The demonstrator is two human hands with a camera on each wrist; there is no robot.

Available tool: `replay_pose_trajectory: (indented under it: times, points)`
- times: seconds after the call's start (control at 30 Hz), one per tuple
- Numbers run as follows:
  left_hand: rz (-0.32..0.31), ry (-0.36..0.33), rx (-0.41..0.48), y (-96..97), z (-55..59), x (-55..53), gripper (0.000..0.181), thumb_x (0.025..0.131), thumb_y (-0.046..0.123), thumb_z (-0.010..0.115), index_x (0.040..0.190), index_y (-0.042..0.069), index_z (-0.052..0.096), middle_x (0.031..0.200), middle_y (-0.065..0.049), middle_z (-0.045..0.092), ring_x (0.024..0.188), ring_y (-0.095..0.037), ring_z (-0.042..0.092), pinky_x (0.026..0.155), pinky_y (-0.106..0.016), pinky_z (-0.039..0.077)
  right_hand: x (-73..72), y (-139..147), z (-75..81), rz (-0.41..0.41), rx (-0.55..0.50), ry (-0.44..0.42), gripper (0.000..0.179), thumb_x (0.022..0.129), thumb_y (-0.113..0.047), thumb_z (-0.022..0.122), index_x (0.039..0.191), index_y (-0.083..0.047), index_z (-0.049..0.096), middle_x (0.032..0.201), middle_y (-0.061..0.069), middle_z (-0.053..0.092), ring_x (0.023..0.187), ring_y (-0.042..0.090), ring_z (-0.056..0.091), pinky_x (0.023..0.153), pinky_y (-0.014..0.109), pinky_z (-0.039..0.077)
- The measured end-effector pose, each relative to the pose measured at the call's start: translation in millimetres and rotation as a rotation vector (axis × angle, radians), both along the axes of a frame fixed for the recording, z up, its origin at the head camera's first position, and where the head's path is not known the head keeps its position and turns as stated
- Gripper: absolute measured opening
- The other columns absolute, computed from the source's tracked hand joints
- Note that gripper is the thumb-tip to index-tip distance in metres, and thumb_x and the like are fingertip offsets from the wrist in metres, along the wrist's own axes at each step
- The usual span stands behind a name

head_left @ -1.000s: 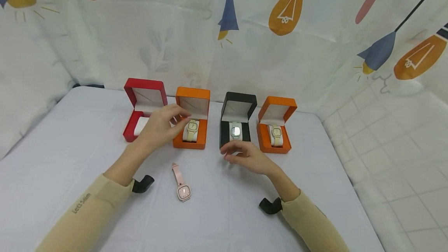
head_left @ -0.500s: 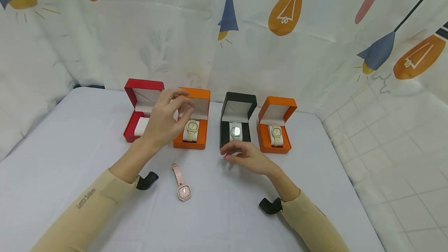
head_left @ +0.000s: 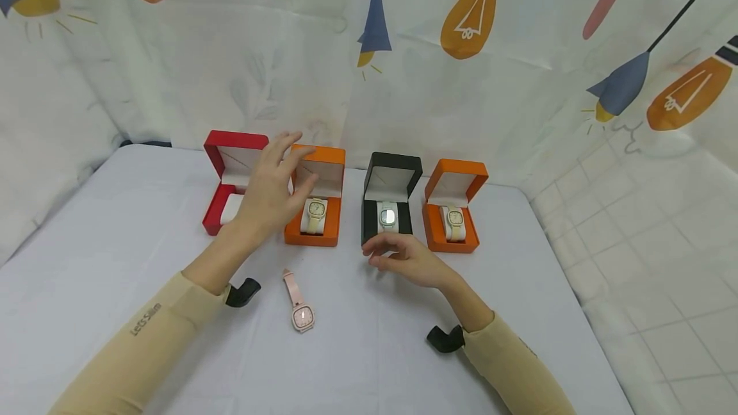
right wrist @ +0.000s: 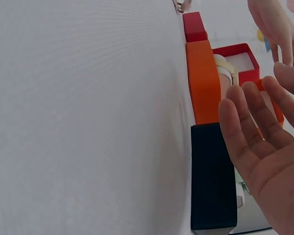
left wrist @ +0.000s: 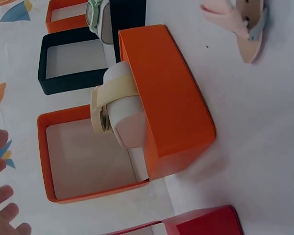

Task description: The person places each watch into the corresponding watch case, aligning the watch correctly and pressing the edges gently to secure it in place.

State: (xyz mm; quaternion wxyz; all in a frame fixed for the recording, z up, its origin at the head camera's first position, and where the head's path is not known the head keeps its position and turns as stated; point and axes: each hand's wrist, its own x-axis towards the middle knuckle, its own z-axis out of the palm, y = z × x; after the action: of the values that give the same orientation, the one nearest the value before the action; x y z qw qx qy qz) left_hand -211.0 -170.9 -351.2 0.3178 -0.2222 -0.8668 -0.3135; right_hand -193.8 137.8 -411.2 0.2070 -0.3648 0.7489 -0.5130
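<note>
My left hand, fingers extended and spread, is raised between the open red watch box and the left orange box, overlapping both in the head view. A cream watch sits on the white cushion in that orange box. Only the fingertips show in the left wrist view. My right hand, fingers loosely bent and holding nothing, lies at the front of the black box, which contains a pale green watch. A pink watch rests on the table in front.
Another orange box stands at the right end of the row with a cream watch inside. The red box has a bare white cushion. Behind the boxes hangs a printed curtain. White cloth covers the table.
My left hand has moved from beside the cream watch up toward the orange box's lid, and its fingers have straightened. My right hand and the boxes have stayed put.
</note>
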Motion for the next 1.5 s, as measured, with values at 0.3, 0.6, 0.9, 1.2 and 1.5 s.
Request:
replay_pose_trajectory:
  times: [0.3, 0.6, 0.9, 1.2, 1.5]
  points:
    - [0.041, -0.171, -0.12, -3.3, -3.9, -3.9, 0.052, 0.098, 0.022, 0.068, 0.146, 0.004, 0.055, 0.16, -0.02, 0.035, 0.152, -0.04, 0.021, 0.115, -0.071, 0.018, -1.4, -0.9, -1.2, 0.013, -0.011, 0.0, 0.028, 0.101, -0.006, 0.065, 0.126, 0.007, 0.063, 0.123, 0.022, 0.064, 0.11, 0.028, 0.061, 0.088, 0.037, 0.057]
    - [0.051, -0.314, -0.192, -5.4, -8.0, -6.1, 0.055, 0.101, 0.028, 0.065, 0.149, 0.006, 0.051, 0.161, -0.022, 0.033, 0.149, -0.042, 0.024, 0.115, -0.072, 0.018, -0.9, -1.4, -1.4, 0.016, -0.007, -0.001, 0.029, 0.102, -0.007, 0.065, 0.128, 0.006, 0.062, 0.124, 0.021, 0.064, 0.11, 0.027, 0.061, 0.088, 0.038, 0.057]
    - [0.031, -0.323, -0.176, -6.6, -6.4, -12.5, 0.053, 0.101, 0.027, 0.065, 0.148, 0.006, 0.052, 0.159, -0.022, 0.034, 0.147, -0.042, 0.027, 0.116, -0.068, 0.022, -1.0, -2.3, -1.2, 0.018, -0.009, -0.001, 0.029, 0.102, -0.008, 0.064, 0.127, 0.006, 0.063, 0.123, 0.021, 0.064, 0.109, 0.028, 0.061, 0.088, 0.038, 0.058]
    - [0.011, -0.309, -0.078, -6.3, -6.0, -26.5, 0.044, 0.101, 0.023, 0.066, 0.139, 0.002, 0.058, 0.15, -0.025, 0.04, 0.136, -0.048, 0.034, 0.111, -0.063, 0.033, -0.5, -0.8, -2.2, 0.014, -0.007, -0.013, 0.029, 0.101, -0.007, 0.065, 0.127, 0.005, 0.063, 0.124, 0.021, 0.064, 0.109, 0.028, 0.061, 0.088, 0.039, 0.057]
    - [0.01, -0.329, -0.021, -4.6, -0.7, -32.2, 0.038, 0.105, 0.02, 0.06, 0.137, 0.0, 0.059, 0.139, -0.026, 0.041, 0.128, -0.045, 0.034, 0.102, -0.059, 0.036, -0.8, 0.7, -4.1, 0.014, -0.002, -0.013, 0.03, 0.102, -0.01, 0.065, 0.128, 0.004, 0.063, 0.125, 0.019, 0.064, 0.109, 0.027, 0.061, 0.088, 0.039, 0.058]
